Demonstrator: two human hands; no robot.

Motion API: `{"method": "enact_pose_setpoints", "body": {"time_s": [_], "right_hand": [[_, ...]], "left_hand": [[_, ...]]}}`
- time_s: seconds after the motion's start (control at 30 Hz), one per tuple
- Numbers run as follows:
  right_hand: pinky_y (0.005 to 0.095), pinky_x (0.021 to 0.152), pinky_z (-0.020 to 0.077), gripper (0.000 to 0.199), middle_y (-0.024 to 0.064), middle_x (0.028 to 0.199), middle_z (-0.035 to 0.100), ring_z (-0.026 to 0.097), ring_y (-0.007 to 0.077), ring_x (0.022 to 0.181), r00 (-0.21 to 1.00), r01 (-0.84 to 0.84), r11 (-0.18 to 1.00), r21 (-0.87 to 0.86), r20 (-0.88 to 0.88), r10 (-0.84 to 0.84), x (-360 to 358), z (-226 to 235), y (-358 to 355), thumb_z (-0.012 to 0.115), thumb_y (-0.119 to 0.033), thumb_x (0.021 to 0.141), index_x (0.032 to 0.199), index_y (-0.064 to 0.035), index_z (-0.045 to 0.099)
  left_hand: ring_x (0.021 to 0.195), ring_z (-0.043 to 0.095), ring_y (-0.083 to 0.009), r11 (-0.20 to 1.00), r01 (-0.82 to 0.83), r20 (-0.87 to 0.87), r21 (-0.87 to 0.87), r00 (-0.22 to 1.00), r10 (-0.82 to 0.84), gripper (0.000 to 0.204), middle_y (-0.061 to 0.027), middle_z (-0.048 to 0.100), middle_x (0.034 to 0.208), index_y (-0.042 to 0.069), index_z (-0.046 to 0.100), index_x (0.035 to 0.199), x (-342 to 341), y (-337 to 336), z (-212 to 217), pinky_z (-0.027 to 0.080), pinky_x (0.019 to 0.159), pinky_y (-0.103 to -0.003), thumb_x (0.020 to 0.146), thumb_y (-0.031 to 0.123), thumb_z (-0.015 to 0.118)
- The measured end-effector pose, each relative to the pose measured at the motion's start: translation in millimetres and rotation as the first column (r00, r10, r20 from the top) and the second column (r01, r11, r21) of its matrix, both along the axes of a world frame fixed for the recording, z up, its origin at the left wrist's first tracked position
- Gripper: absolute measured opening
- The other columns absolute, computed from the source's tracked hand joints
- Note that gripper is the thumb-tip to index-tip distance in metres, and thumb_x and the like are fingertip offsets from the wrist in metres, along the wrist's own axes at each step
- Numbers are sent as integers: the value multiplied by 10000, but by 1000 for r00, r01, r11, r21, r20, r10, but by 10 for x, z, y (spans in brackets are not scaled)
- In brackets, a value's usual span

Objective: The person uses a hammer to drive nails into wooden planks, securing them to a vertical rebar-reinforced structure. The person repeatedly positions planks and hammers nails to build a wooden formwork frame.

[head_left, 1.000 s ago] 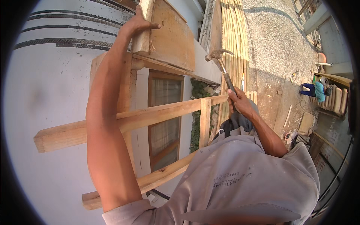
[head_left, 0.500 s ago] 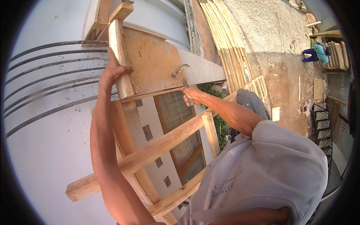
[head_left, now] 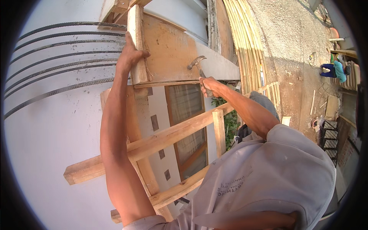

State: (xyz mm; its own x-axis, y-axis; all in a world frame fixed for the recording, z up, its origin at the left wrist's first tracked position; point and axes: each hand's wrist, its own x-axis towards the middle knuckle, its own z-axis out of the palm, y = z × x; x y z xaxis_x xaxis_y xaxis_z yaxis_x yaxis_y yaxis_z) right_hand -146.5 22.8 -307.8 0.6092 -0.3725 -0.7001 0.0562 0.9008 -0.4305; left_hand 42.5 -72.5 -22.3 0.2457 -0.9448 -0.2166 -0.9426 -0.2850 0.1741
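- Nearest to me is my own grey shirt (head_left: 268, 180), filling the lower right; it carries a small patch of dark printed lettering on the chest, too curved to matter and the only label I can find anywhere in view.
- Both forearms climb away from me toward the work overhead.
- Just beyond them two rough timber rails (head_left: 153, 143) run across, lower left to upper right, joined by a short upright block; they look like staging set against the wall so I can reach up.
- Behind the rails sits a brown-framed window (head_left: 188, 130) in the pale wall.
- My left hand (head_left: 130, 57) is up at the left, fingers wrapped round the edge of a vertical wooden batten (head_left: 137, 44), palm pressed on it. I judge it is steadying the batten against the plywood panel (head_left: 168, 51).
- My right hand (head_left: 209, 86) is closed in a fist round the handle of a claw hammer (head_left: 197, 63), whose head stands raised just in front of the panel's right part, seemingly not touching it.
- Left of the batten, dark ribbed steel bars (head_left: 65, 57) arc across the white surface.
- Farther right, a bundle of bamboo poles (head_left: 245, 42) leans on the rough grey wall.
- Far right, on the ground below, another person in blue (head_left: 333, 71) crouches.
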Motion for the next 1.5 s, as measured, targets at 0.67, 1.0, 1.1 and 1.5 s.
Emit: {"method": "enact_pose_setpoints", "body": {"time_s": [0.67,1.0,1.1,1.5], "right_hand": [[309,392,422,367,22,648,453,473,119,472,968,-14,975,-223,240,69,-556,1412,467,507,-416,992,952,-56,444],[272,461,417,368,2,599,459,446,89,485,865,483,657,-578,432,-255,-814,1365,433,607,-378,967,836,-61,471],[299,443,423,456,10,554,411,430,118,454,670,686,693,-220,562,-485,-640,1524,539,563,-427,979,731,-74,416],[282,394,434,608,16,581,436,465,108,435,957,111,934,-341,291,-7,-391,1684,644,516,-695,872,783,-103,413]], "left_hand": [[1287,453,-455,993,51,142,104,988,-65,1376,-430,377,1373,-104,-63,1479,267,-103,-43,380,1093,-388,578,404,844],[1223,527,-455,997,49,-14,60,999,-48,1399,-389,461,1337,-66,-117,1491,385,-157,-46,446,1030,-395,644,659,730],[1154,575,-441,991,37,70,129,996,-47,1347,-386,512,1282,-78,-115,1487,380,-144,15,467,993,-404,642,525,745],[1163,557,-440,998,-23,-22,59,999,24,1296,-379,494,1303,6,19,1532,241,-112,103,466,991,-419,554,393,776]]}}
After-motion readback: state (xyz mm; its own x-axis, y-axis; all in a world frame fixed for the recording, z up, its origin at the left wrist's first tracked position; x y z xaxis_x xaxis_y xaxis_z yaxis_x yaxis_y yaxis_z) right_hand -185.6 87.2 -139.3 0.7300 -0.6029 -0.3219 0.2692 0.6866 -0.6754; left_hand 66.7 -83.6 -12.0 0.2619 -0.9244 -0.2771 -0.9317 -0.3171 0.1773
